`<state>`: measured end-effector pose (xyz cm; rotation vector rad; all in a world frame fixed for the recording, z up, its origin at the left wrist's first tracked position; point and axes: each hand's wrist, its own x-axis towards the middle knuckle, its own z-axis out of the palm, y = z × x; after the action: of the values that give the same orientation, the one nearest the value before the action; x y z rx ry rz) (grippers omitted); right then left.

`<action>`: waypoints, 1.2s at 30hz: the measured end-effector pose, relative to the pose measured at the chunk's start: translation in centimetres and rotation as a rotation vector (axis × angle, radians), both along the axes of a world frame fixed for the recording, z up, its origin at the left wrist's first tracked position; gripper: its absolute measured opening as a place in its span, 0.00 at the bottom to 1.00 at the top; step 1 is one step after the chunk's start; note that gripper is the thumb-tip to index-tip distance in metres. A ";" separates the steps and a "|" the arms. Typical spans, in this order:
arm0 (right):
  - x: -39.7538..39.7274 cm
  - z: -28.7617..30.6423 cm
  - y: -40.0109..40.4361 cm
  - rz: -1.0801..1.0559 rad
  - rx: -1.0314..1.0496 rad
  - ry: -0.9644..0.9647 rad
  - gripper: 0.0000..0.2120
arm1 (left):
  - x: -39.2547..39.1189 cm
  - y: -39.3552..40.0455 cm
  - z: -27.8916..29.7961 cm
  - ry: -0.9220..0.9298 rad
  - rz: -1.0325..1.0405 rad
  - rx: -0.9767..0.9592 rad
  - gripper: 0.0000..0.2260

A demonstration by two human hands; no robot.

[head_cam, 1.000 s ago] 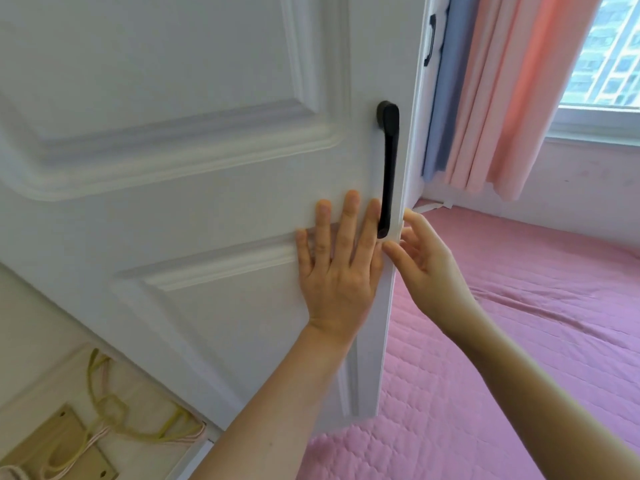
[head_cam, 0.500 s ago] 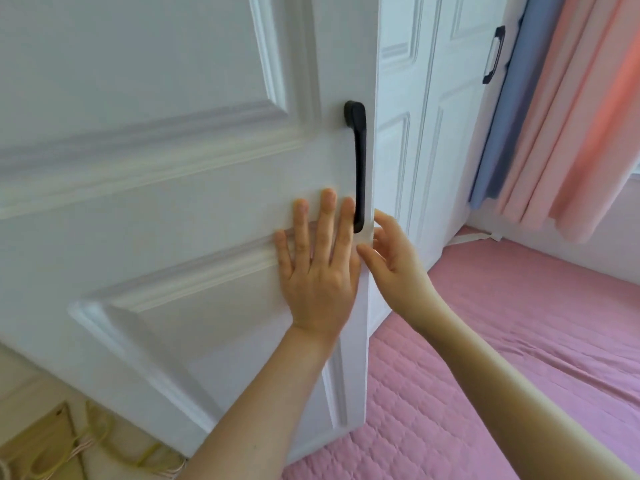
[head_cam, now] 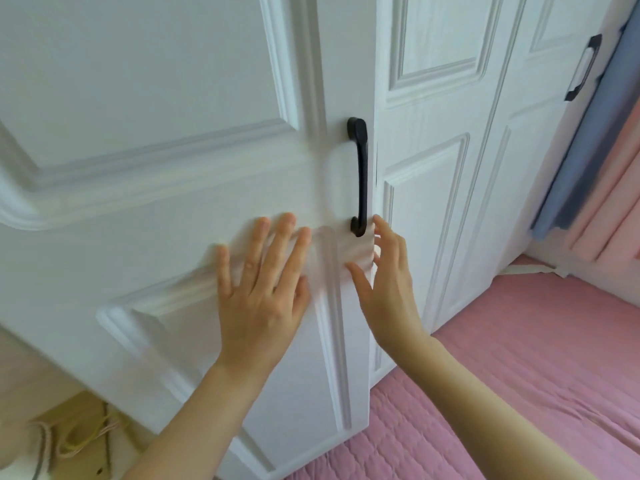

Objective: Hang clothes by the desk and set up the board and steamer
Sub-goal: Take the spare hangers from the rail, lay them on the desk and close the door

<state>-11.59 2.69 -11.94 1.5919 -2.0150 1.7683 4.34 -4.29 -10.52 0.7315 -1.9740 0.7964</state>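
Pressing my flat, spread left hand (head_cam: 258, 299) on the white wardrobe door (head_cam: 166, 188), my right hand (head_cam: 388, 289) open-fingered beside its black handle (head_cam: 360, 174).

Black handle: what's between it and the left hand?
Head view: only bare white door, plus a raised vertical moulding strip. The left hand lies flat on the door, left of and below the black handle.
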 end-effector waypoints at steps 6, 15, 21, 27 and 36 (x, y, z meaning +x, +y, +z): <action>1.9 -1.6 -1.2 -0.143 0.070 0.319 0.39 | 2.1 -2.0 0.4 -0.024 0.107 -0.178 0.26; 2.4 -2.1 -5.4 -0.232 0.234 0.468 0.41 | 1.5 -4.3 0.0 -0.053 0.209 -0.242 0.27; 2.1 -3.1 -8.3 -0.158 0.147 0.456 0.44 | 1.3 -5.4 -0.4 -0.059 0.250 -0.265 0.27; 1.7 -3.8 -9.4 -0.203 0.108 0.477 0.43 | 1.0 -5.6 -0.6 -0.063 0.259 -0.268 0.28; 1.9 -3.5 -8.9 -0.258 0.161 0.502 0.43 | 0.8 -5.2 0.0 -0.051 0.250 -0.216 0.26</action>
<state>-9.66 -6.21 -15.42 1.5288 -2.0249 1.0148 5.12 -9.52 -10.56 0.8451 -1.8253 1.1679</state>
